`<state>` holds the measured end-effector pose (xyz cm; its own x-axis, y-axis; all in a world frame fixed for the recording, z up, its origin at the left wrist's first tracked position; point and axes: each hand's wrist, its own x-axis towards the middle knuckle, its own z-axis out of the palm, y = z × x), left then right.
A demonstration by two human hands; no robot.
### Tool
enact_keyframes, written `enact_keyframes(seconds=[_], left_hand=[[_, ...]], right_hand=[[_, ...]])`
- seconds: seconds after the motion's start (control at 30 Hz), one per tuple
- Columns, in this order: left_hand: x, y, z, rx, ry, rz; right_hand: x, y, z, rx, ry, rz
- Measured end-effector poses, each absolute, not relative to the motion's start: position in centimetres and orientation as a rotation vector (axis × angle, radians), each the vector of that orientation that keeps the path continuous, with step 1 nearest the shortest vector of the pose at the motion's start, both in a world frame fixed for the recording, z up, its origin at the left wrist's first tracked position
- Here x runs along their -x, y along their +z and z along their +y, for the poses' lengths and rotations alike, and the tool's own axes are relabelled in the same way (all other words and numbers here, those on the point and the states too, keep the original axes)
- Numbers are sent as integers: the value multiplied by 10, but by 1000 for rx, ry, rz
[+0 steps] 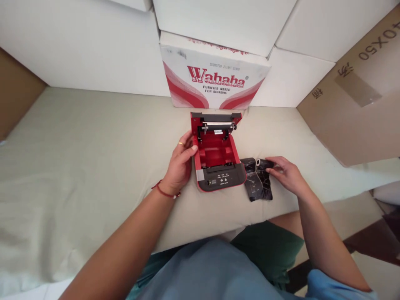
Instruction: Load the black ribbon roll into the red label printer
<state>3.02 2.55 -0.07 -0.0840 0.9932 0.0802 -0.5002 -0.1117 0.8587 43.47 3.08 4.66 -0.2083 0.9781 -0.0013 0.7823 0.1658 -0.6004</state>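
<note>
We count one red-and-black printer (pixel 218 155), lid up, on pale cloth (pixel 106 154); one black bundle (pixel 261 183) just right; one Wahaha carton (pixel 215 77) behind. Two hands, well apart: left hand (pixel 179 164) clamped on the printer's left wall, thumb over its rim; right hand (pixel 288 174) pinching the bundle's right end.

We find the red-and-black device (pixel 216 155) to be smooth plastic, its control panel (pixel 234 177) satin in finish. The black patterned sheet (pixel 265 185) shows a film-like gloss. We record matt cardboard in the printed carton (pixel 215 79) and brown box (pixel 359 121), a shiny metal ring (pixel 181 143), and lightly creased matt cloth (pixel 106 166).
</note>
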Motion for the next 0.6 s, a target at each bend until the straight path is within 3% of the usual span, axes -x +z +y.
enact_keyframes(seconds=[0.1,0.23,0.37,0.47,0.6], left_hand=[[-30,-5,23,-871,1520,790],[-29,-5,25,-856,1529,794],[-30,-5,26,-899,1518,787],[-30,-6,26,-923,1514,782],[-30,-10,29,-962,1508,789]], right_hand=[[-441,76,27,1712,697,-2105],[-467,168,12,1786,827,-2119],[-451,247,8,1212,988,-2384],[-400,263,25,872,1262,-2483],[-326,240,56,642,1511,-2511]])
